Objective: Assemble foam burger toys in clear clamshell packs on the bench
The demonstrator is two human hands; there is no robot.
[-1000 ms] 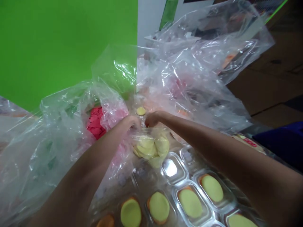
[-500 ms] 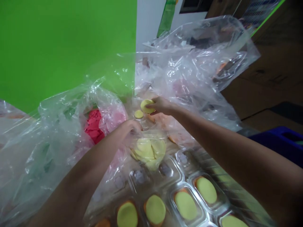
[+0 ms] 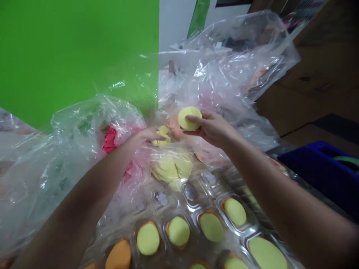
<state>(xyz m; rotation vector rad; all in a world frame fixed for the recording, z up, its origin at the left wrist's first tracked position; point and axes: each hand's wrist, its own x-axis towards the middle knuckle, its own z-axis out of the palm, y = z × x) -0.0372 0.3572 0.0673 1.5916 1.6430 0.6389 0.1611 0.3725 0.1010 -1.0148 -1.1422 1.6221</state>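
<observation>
A flat, round yellow disc [image 3: 189, 116], soft and clay-like, is pinched in my right hand [image 3: 210, 127], thumb across its face. Further left, my left hand [image 3: 150, 135] reaches to loose yellow pieces [image 3: 164, 139]; its fingers overlap them, and blur hides whether they grip. Just below lies a clear plastic bag with more yellow pieces [image 3: 171, 166] inside. Nearest me, a clear plastic tray [image 3: 193, 207] has yellow discs [image 3: 178, 231] sitting on orange pieces in several of its compartments. One orange piece [image 3: 120, 256] shows without a yellow disc on top.
Crumpled clear plastic bags [image 3: 70, 149] spread to the left, with a red lump [image 3: 110, 139] among them. More plastic sheeting [image 3: 218, 71] rises at the back. A green panel [image 3: 78, 56] stands behind on the left. At right is a dark blue bin [image 3: 322, 168].
My right hand has moved right with the yellow disc, turning its face toward me. My left hand has shifted up and left from the bag to the loose yellow pieces. The view has shifted slightly.
</observation>
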